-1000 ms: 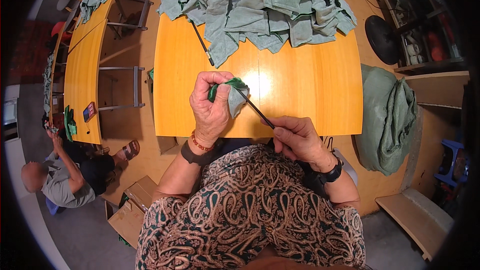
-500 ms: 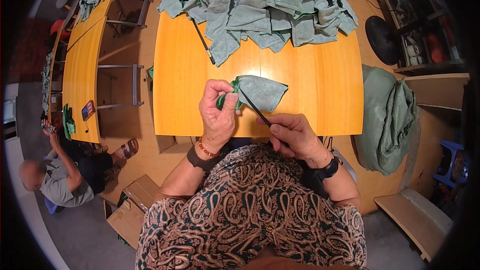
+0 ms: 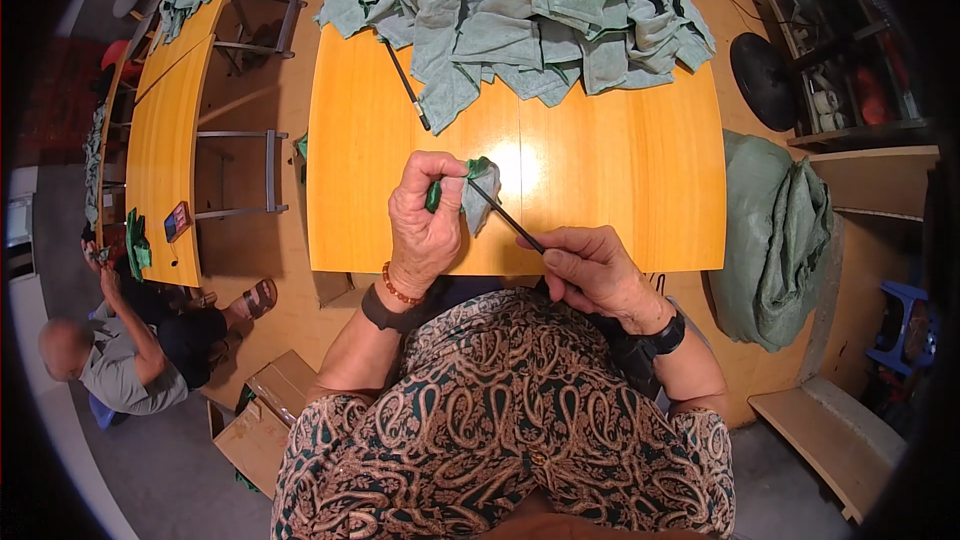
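Observation:
My left hand [image 3: 425, 215] is closed, pinching a small grey-green cloth piece [image 3: 484, 198] with darker green fabric bunched at its edge. The cloth hangs to the right of the fingers, over the near part of the table. My right hand [image 3: 597, 272] is closed around a thin black stick [image 3: 512, 222]. The stick slants up to the left, and its far end meets the cloth beside my left thumb; whether the tip is inside a fold cannot be made out.
A large heap of grey-green cloth pieces [image 3: 560, 25] covers the far side of the yellow table [image 3: 600, 170]. Another black rod [image 3: 408, 85] lies by the heap. A green sack [image 3: 770, 240] stands at right, a cardboard box [image 3: 265, 430] at lower left. At far left sits another person [image 3: 140, 365].
The cloth, earlier spread out flat to the right, now hangs narrower and folded near my left fingers. My left hand has shifted slightly up and left; the right still holds the stick.

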`<state>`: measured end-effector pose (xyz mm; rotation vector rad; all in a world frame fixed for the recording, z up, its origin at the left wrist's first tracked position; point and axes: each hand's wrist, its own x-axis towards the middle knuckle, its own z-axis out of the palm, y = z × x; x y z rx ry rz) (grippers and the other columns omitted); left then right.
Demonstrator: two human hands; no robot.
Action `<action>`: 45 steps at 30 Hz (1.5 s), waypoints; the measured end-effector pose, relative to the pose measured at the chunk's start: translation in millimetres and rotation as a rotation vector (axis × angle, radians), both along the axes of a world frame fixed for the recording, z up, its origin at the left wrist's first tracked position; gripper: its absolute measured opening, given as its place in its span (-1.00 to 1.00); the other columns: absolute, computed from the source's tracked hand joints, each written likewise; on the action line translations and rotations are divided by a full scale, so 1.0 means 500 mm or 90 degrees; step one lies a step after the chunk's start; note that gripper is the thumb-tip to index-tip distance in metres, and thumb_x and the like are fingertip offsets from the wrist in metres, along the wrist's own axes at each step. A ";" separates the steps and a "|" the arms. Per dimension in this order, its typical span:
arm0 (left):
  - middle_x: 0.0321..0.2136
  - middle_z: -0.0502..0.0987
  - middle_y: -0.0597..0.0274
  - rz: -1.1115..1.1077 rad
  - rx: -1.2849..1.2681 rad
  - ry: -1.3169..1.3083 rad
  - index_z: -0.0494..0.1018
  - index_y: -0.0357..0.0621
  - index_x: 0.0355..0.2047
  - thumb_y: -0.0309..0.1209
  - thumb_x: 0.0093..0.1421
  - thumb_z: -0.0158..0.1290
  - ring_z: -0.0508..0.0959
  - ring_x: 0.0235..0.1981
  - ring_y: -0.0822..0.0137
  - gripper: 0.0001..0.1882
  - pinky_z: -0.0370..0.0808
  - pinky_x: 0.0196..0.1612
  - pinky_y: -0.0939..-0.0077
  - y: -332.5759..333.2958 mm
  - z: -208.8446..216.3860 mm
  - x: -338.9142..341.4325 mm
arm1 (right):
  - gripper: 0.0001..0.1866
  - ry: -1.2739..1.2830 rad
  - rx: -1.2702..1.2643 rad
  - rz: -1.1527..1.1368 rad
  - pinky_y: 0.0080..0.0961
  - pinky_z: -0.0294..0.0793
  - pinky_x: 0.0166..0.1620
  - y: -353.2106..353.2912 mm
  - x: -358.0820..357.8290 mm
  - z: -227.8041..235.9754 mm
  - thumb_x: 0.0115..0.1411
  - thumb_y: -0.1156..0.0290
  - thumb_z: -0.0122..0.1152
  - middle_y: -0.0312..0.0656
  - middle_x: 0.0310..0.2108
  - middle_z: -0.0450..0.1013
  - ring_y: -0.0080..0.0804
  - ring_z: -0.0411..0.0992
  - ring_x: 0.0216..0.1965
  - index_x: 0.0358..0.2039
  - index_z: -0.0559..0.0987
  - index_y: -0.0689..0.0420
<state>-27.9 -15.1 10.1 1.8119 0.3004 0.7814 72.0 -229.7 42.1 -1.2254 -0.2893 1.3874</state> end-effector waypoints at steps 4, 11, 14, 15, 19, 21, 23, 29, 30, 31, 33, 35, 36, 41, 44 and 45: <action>-0.40 0.51 0.29 0.046 -0.032 -0.027 0.36 -0.19 -0.24 -0.53 0.35 -0.01 0.44 -0.43 0.52 -0.97 0.40 -0.34 0.64 -0.013 0.001 -0.001 | -0.70 -0.024 -0.002 0.000 -0.77 0.09 -0.70 0.012 -0.010 -0.008 0.38 0.42 0.04 -0.33 -0.62 0.43 -0.73 0.19 -0.76 0.07 0.55 0.17; -0.30 0.51 0.26 0.085 -0.120 -0.066 0.28 -0.16 -0.22 -0.49 0.37 -0.03 0.36 -0.49 0.63 -0.92 0.35 -0.45 0.75 -0.032 -0.021 -0.022 | -0.69 -0.039 0.004 0.012 -0.76 0.14 -0.70 0.025 -0.028 -0.036 0.38 0.39 0.02 -0.36 -0.62 0.43 -0.75 0.21 -0.74 0.07 0.54 0.19; -0.31 0.52 0.22 0.120 -0.094 -0.080 0.27 -0.19 -0.21 -0.51 0.37 -0.03 0.38 -0.48 0.60 -0.91 0.37 -0.43 0.70 -0.029 -0.029 -0.031 | -0.70 -0.028 0.004 0.014 -0.76 0.12 -0.71 0.033 -0.032 -0.035 0.38 0.40 0.06 -0.33 -0.62 0.45 -0.72 0.21 -0.77 0.06 0.55 0.15; -0.30 0.50 0.23 0.118 -0.109 -0.080 0.27 -0.18 -0.20 -0.50 0.38 -0.04 0.37 -0.48 0.60 -0.92 0.37 -0.43 0.71 -0.029 -0.030 -0.033 | -0.71 -0.022 0.009 0.017 -0.76 0.11 -0.72 0.034 -0.032 -0.037 0.37 0.40 0.06 -0.32 -0.62 0.45 -0.72 0.20 -0.77 0.06 0.56 0.15; -0.31 0.44 0.29 0.111 -0.157 -0.077 0.28 -0.17 -0.18 -0.46 0.39 -0.06 0.38 -0.47 0.59 -0.92 0.37 -0.44 0.72 -0.031 -0.028 -0.040 | -0.71 0.010 0.020 0.024 -0.75 0.10 -0.72 0.034 -0.027 -0.036 0.37 0.39 0.08 -0.31 -0.62 0.46 -0.71 0.19 -0.79 0.05 0.56 0.16; -0.33 0.41 0.31 0.102 -0.182 -0.081 0.28 -0.16 -0.18 -0.45 0.40 -0.06 0.38 -0.47 0.58 -0.91 0.37 -0.44 0.72 -0.035 -0.026 -0.040 | -0.71 0.034 0.018 0.025 -0.75 0.10 -0.72 0.034 -0.027 -0.035 0.37 0.39 0.09 -0.30 -0.62 0.46 -0.71 0.19 -0.79 0.05 0.56 0.17; -0.37 0.39 0.34 0.084 -0.213 -0.091 0.28 -0.16 -0.18 -0.43 0.40 -0.05 0.37 -0.48 0.57 -0.90 0.38 -0.44 0.71 -0.041 -0.023 -0.038 | -0.70 0.061 0.016 0.023 -0.75 0.09 -0.73 0.037 -0.026 -0.038 0.36 0.39 0.10 -0.30 -0.63 0.46 -0.71 0.18 -0.79 0.05 0.56 0.18; -0.47 0.36 0.35 0.039 -0.248 -0.021 0.27 -0.14 -0.19 -0.45 0.38 -0.04 0.34 -0.54 0.58 -0.90 0.35 -0.47 0.71 -0.043 -0.020 -0.042 | -0.72 0.033 0.037 0.029 -0.75 0.14 -0.71 0.052 -0.002 -0.038 0.37 0.43 0.04 -0.31 -0.62 0.45 -0.73 0.22 -0.77 0.02 0.56 0.21; -0.48 0.36 0.35 0.039 -0.251 -0.012 0.27 -0.13 -0.19 -0.45 0.38 -0.04 0.34 -0.54 0.58 -0.90 0.35 -0.48 0.71 -0.042 -0.022 -0.041 | -0.72 -0.008 0.031 0.020 -0.75 0.15 -0.71 0.055 -0.005 -0.039 0.36 0.44 0.04 -0.31 -0.62 0.45 -0.73 0.22 -0.77 0.02 0.56 0.21; -0.48 0.36 0.35 0.038 -0.254 -0.004 0.26 -0.13 -0.19 -0.45 0.38 -0.04 0.34 -0.55 0.58 -0.90 0.34 -0.48 0.71 -0.042 -0.025 -0.041 | -0.72 -0.049 0.026 0.011 -0.75 0.16 -0.71 0.062 -0.011 -0.040 0.36 0.44 0.04 -0.32 -0.62 0.46 -0.74 0.23 -0.76 0.02 0.56 0.22; -0.50 0.36 0.35 0.034 -0.273 -0.012 0.25 -0.11 -0.19 -0.46 0.37 -0.03 0.33 -0.56 0.58 -0.89 0.32 -0.49 0.71 -0.042 -0.025 -0.035 | -0.72 -0.112 0.042 -0.011 -0.74 0.19 -0.70 0.080 -0.020 -0.039 0.36 0.46 0.05 -0.33 -0.61 0.46 -0.74 0.25 -0.75 0.02 0.56 0.22; -0.51 0.36 0.36 0.029 -0.306 -0.048 0.24 -0.09 -0.18 -0.46 0.37 -0.02 0.33 -0.56 0.59 -0.88 0.31 -0.50 0.73 -0.052 -0.024 -0.021 | -0.72 -0.156 0.084 -0.033 -0.74 0.21 -0.70 0.099 -0.020 -0.035 0.36 0.47 0.05 -0.34 -0.61 0.46 -0.75 0.26 -0.75 0.02 0.55 0.22; -0.51 0.38 0.36 0.036 -0.342 -0.058 0.23 -0.06 -0.14 -0.46 0.36 -0.01 0.34 -0.55 0.59 -0.84 0.29 -0.50 0.75 -0.050 -0.021 -0.019 | -0.72 -0.175 0.089 -0.034 -0.74 0.22 -0.69 0.103 -0.022 -0.032 0.35 0.48 0.04 -0.34 -0.61 0.46 -0.75 0.26 -0.74 0.03 0.55 0.22; -0.51 0.41 0.39 0.056 -0.362 -0.079 0.23 -0.06 -0.03 -0.43 0.34 0.04 0.35 -0.55 0.60 -0.74 0.27 -0.50 0.76 -0.024 0.016 -0.017 | -0.72 -0.195 0.090 -0.052 -0.73 0.26 -0.69 0.094 -0.019 -0.021 0.35 0.50 0.04 -0.35 -0.61 0.46 -0.75 0.28 -0.73 0.04 0.54 0.22; -0.51 0.41 0.42 0.042 -0.263 0.003 0.27 -0.08 -0.05 -0.42 0.31 0.08 0.34 -0.55 0.62 -0.73 0.26 -0.50 0.77 -0.006 0.002 -0.026 | -0.71 -0.169 0.061 -0.039 -0.73 0.26 -0.69 0.087 -0.018 -0.012 0.36 0.49 0.04 -0.35 -0.60 0.47 -0.75 0.28 -0.73 0.05 0.54 0.22; -0.51 0.40 0.43 0.051 -0.255 0.014 0.30 -0.09 -0.08 -0.42 0.31 0.09 0.32 -0.55 0.63 -0.76 0.25 -0.50 0.77 0.000 0.000 -0.029 | -0.71 -0.180 0.058 -0.035 -0.73 0.26 -0.69 0.086 -0.019 -0.014 0.36 0.49 0.03 -0.35 -0.60 0.47 -0.75 0.28 -0.73 0.05 0.54 0.22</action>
